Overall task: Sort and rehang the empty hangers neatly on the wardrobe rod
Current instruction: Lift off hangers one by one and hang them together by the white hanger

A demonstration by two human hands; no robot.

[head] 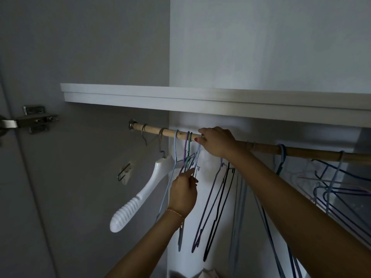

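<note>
A wooden wardrobe rod runs from the left wall bracket down to the right. My right hand is up at the rod, its fingers closed around the hook of a thin pale hanger. My left hand is below it, pinching the necks of a bunch of thin hangers in purple, green and light blue that hang on the rod. A thick white plastic hanger hangs further left. More thin purple and black hangers hang under my right wrist.
A tangle of dark blue and pale hangers crowds the rod at the right. A white shelf sits just above the rod. A bare metal hook hangs near the bracket. A door hinge is on the left panel.
</note>
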